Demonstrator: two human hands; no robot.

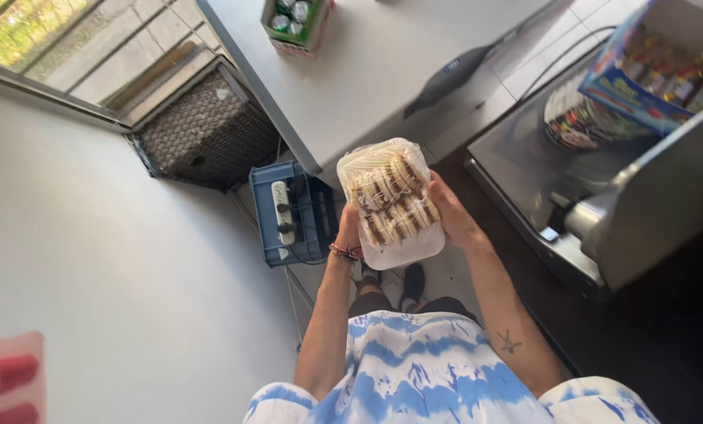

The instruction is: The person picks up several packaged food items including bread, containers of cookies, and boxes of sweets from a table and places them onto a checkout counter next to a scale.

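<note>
A clear plastic box of round sandwich cookies (391,202) is held in front of me with both hands. My left hand (348,230) grips its left side, a beaded bracelet on the wrist. My right hand (454,213) grips its right side, fingers under the box. The box hovers just off the near edge of a grey counter (367,71).
A green carton of cans (295,23) stands on the counter's far end. A blue crate with a white power strip (290,212) sits on the floor beside a dark woven basket (206,133). At right, a metal checkout surface (524,157) holds a colourful box (650,71) and a round packet (579,122).
</note>
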